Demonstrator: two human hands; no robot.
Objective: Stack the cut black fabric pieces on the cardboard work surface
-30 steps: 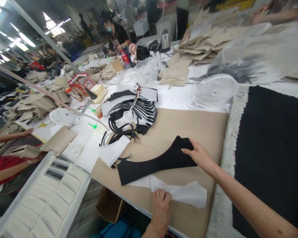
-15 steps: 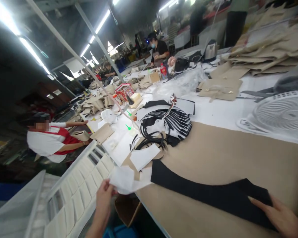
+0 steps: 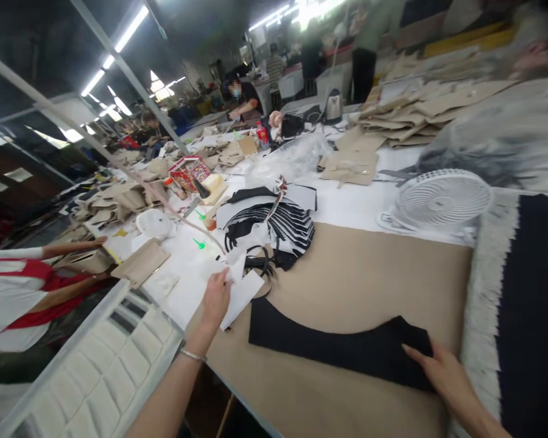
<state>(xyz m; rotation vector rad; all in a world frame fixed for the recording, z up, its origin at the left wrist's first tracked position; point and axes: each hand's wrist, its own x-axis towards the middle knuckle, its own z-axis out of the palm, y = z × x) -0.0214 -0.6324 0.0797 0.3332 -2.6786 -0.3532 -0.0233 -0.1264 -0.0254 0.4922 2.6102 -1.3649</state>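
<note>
In the head view, a long curved black material piece [image 3: 329, 347] lies over a beige sheet [image 3: 369, 280] on the table. My right hand [image 3: 447, 377] grips its right end, thumb on top and the other fingers largely hidden. My left hand [image 3: 217, 298] is closed in a pinch on a thin white sheet [image 3: 234, 263], above the piece's far left side. Just under that hand is a white cut piece [image 3: 245, 295]. Behind it sit coiled black strips [image 3: 258, 261] and a tied, fanned bundle of black-and-white pieces [image 3: 283, 225].
A white fan [image 3: 442, 198] lies at the right, near a dark material stack [image 3: 530, 304]. To the left is a rack of pale pads [image 3: 105, 377], with a person in a red apron [image 3: 36, 286] beyond. Beige pieces [image 3: 429, 109] are piled at the back.
My left hand has moved from the table's left edge up and inward with the white sheet, now by the coiled strips. The view has swung right. My right hand still grips the black piece.
</note>
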